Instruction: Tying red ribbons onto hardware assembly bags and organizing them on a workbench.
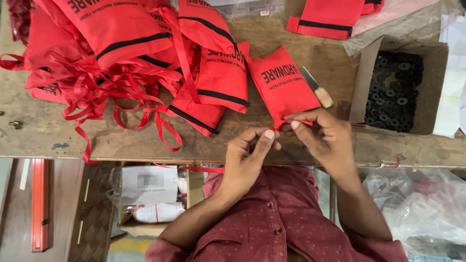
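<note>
Worn wooden tabletop (301, 145) carries the work. One red pouch (282, 85) lies flat just beyond the fingers, its tie end turned toward the person so the red ribbon (280, 124) is reachable. Left hand (247, 157) and right hand (324, 138) both pinch that ribbon, fingers closed on it. A cardboard box of black washers (395, 85) sits right of the fingers; a heap of finished pouches (121, 53) lies left; a small knife (316, 88) lies beside the pouch.

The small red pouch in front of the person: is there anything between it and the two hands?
Nothing visible: both hands already pinch the ribbon at the red pouch's near end. A knife lies beside it.
</note>
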